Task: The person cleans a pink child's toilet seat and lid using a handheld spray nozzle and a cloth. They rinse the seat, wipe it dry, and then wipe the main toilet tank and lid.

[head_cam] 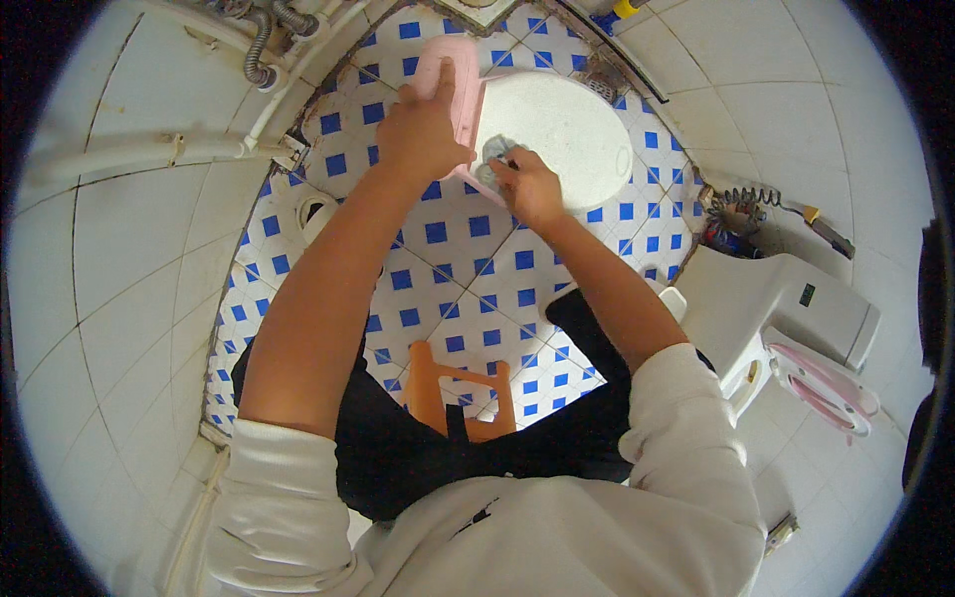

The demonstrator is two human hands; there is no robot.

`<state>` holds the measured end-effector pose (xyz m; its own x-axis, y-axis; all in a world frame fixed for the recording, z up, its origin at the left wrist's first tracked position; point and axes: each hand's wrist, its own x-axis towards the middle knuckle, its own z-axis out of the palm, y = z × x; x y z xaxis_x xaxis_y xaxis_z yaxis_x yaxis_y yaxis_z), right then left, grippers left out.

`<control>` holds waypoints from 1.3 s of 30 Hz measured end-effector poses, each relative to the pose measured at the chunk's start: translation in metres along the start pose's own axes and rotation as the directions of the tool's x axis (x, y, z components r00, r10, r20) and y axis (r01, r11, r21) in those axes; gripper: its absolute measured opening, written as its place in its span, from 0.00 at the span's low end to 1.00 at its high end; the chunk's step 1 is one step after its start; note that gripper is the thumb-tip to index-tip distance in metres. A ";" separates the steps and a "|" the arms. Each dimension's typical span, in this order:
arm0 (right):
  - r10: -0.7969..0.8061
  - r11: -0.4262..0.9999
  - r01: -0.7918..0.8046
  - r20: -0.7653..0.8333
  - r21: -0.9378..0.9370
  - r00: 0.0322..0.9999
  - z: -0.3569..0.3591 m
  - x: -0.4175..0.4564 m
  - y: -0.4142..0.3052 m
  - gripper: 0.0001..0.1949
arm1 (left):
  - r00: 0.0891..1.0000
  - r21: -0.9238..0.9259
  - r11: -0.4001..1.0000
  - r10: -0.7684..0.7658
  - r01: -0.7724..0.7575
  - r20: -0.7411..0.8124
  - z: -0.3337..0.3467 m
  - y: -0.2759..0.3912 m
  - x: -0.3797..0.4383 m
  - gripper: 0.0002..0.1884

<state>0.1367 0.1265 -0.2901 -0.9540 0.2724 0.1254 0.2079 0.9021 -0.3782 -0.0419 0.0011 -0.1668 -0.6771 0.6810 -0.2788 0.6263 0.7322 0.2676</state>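
Note:
Out in front of me is a pink-and-white plastic piece of furniture, perhaps a small chair. It has a raised pink panel (464,82) and a flat white oval panel (563,130). My left hand (425,127) grips the pink panel, its index finger stretched along the top and its thumb at the near edge. In my right hand (531,186) is a crumpled grey cloth (489,168), pressed on the white panel close to the pink one. The fingers partly cover the cloth.
Blue-and-white tiles (477,257) cover the floor. An orange plastic stool (421,377) stands between my legs. At the right are a toilet (753,287) with a pink-lined seat (821,384) and a coiled hose (750,195). White pipes (186,154) run along the left wall.

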 end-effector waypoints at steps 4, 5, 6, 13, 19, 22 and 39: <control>0.073 0.997 -0.072 0.023 -0.036 0.997 -0.011 0.023 0.027 0.12 | 1.000 -0.002 1.000 -0.006 0.006 -0.013 0.002 0.001 -0.002 0.66; 0.159 0.986 -0.159 0.002 -0.051 0.987 -0.013 0.042 0.035 0.11 | 1.000 -0.010 1.000 0.001 -0.001 -0.005 0.003 0.002 -0.002 0.66; 0.239 0.969 -0.241 -0.036 -0.064 0.970 -0.008 0.060 0.047 0.11 | 1.000 -0.020 1.000 0.014 -0.014 -0.001 0.004 0.003 0.001 0.66; 0.106 0.993 -0.103 -0.052 0.056 0.993 0.012 0.014 0.001 0.14 | 0.999 -0.002 1.000 -0.018 0.018 0.047 -0.005 -0.004 0.002 0.68; 0.416 0.906 -0.422 -0.105 -0.037 0.903 -0.065 -0.043 0.124 0.13 | 1.000 0.006 1.000 0.016 -0.016 0.010 0.002 -0.001 0.004 0.69; 0.685 0.700 -0.712 -0.227 -0.058 0.692 -0.081 -0.040 0.152 0.14 | 0.998 -0.009 1.000 0.013 -0.013 0.057 -0.001 0.004 0.007 0.69; 0.745 0.662 -0.728 -0.266 0.178 0.612 -0.070 -0.034 0.140 0.13 | 0.985 0.011 0.999 0.042 -0.044 0.165 -0.025 0.023 0.003 0.64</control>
<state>0.2138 0.2666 -0.2826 -0.3714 0.9276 0.0393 0.7940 0.3392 -0.5045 -0.0392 0.0200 -0.1384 -0.5770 0.7028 -0.4161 0.6598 0.7014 0.2696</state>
